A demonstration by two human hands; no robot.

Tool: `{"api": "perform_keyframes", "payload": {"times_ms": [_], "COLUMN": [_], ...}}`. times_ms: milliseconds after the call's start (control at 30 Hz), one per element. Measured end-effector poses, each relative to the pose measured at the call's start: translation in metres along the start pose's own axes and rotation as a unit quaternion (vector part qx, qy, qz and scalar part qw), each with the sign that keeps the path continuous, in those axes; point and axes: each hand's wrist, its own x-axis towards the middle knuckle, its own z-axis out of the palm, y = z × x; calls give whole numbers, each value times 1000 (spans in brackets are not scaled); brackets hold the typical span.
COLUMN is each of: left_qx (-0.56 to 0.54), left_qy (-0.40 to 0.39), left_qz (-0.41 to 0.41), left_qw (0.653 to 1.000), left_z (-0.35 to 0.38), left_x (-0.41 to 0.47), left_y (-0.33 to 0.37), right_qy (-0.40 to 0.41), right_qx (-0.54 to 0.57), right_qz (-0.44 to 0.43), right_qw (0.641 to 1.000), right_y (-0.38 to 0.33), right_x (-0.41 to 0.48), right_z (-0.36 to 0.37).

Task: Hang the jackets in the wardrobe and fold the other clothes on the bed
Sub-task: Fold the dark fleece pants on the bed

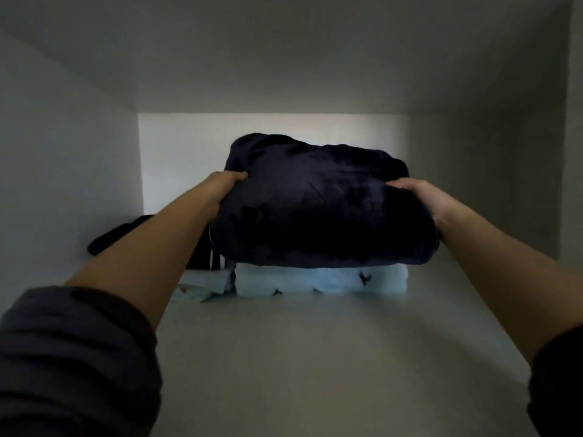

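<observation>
1. Reaching into the white wardrobe shelf (315,357), we see a black cloth item (120,234) lying at the far left, near the back wall.
2. Our left hand (225,184) grips the left edge of the folded dark navy plush garment (321,209), fingers curled into the fabric.
3. That garment rests on top of a folded pale blue patterned garment (321,280), which lies on the shelf.
4. Our right hand (422,197) clamps the navy garment's right edge, so the hands are well apart, one on each side.

The scene is dimly lit; only the back wall (189,146) is brightened. The folded garment (315,209) is rendered nearly featureless; edges are blurred and stretched.
</observation>
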Motion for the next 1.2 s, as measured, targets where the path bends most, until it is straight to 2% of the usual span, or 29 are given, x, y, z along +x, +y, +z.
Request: {"api": "perform_keyframes", "payload": {"times_ms": [133,200,233,267,300,367,433,500,533,600,633,700,767,833,900,967,1033,1067,1133,1167,1200], "left_qx": [17,49,110,206,332,486,548,524,499,540,576,632,651,657,665,667,650,646,658,656,643], "left_qy": [37,47,47,42,35,38,54,102,115,61,13,-68,-121,-134,-129,-82,12,62,113,108,86], "left_qz": [29,-6,-38,-84,-99,-87,-36,50,117,232,256,210,113,43,32,75,152,197,306,362,403], "left_qw": [999,998,992,974,937,869,834,844,851,806,776,743,741,740,735,737,744,735,679,654,646], "left_z": [2,5,6,7,5,3,4,10,17,35,42,50,50,47,48,49,49,49,48,47,47], "left_x": [69,96,107,116,121,130,132,131,128,117,114,112,116,122,125,125,115,104,77,62,44], "left_y": [-10,-32,-47,-61,-71,-73,-58,-40,-36,-35,-41,-60,-76,-84,-83,-85,-89,-89,-84,-83,-80], "right_qy": [-1,20,27,29,21,1,7,39,65,73,45,-31,-61,-61,-57,-46,-44,-46,-50,-48,-40], "right_qx": [16,-20,-60,-118,-187,-286,-325,-404,-457,-481,-477,-514,-570,-596,-611,-638,-671,-687,-703,-700,-690], "right_qz": [-17,12,35,61,89,119,126,83,29,-104,-153,-169,-97,-59,-55,-61,-73,-81,-100,-111,-124], "right_qw": [1000,1000,997,991,978,951,937,910,887,867,864,841,814,799,788,766,736,721,703,704,712], "right_y": [11,31,46,61,73,83,76,65,61,61,66,88,113,124,125,124,124,124,118,113,108], "right_x": [75,107,119,127,132,137,141,149,152,153,152,153,156,157,155,146,125,109,70,48,24], "right_z": [8,12,14,16,18,17,16,18,24,48,62,84,91,90,88,85,77,72,63,58,53]}}
